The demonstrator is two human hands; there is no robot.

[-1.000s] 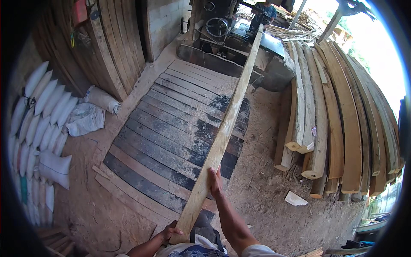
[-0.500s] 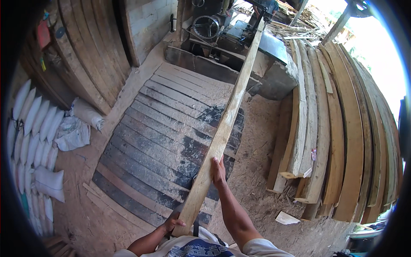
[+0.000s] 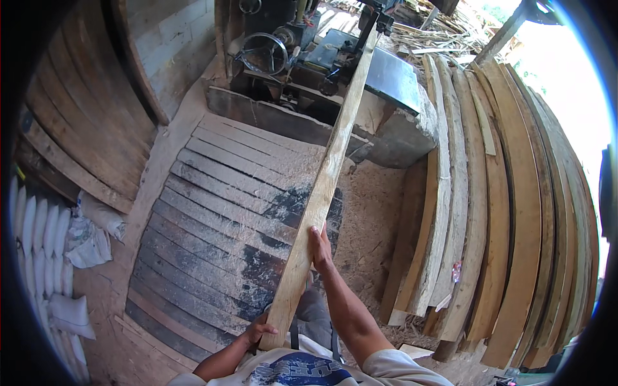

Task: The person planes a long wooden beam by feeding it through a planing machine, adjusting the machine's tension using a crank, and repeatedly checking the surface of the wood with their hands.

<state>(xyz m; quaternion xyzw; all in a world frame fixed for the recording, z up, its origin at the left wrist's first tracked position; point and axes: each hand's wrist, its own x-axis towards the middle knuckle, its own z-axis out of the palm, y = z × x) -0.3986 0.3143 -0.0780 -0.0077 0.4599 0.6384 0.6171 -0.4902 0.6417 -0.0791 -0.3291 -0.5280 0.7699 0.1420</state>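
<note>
A long, pale wooden plank (image 3: 327,177) runs from my waist up to a dark machine (image 3: 335,55) with a metal handwheel and a flat metal table. The plank's far end lies at the machine, beside a dark upright part; how it meets that part is too small to tell. My left hand (image 3: 260,329) grips the near end, thumb on top. Farther along, my right hand (image 3: 320,248) clasps the right edge with its thumb over the upper face; its other fingers are partly hidden.
Slatted wooden boards (image 3: 212,212) strewn with sawdust cover the floor ahead. To the right lies a big stack of thick planks (image 3: 489,193). White sacks (image 3: 48,238) are piled at the left, near upright boards (image 3: 90,103). A concrete base (image 3: 402,138) supports the machine.
The machine appears lower and closer, and the floor boards and sacks have shifted left and down in view. One of my legs now shows under the plank. Both hands keep their hold.
</note>
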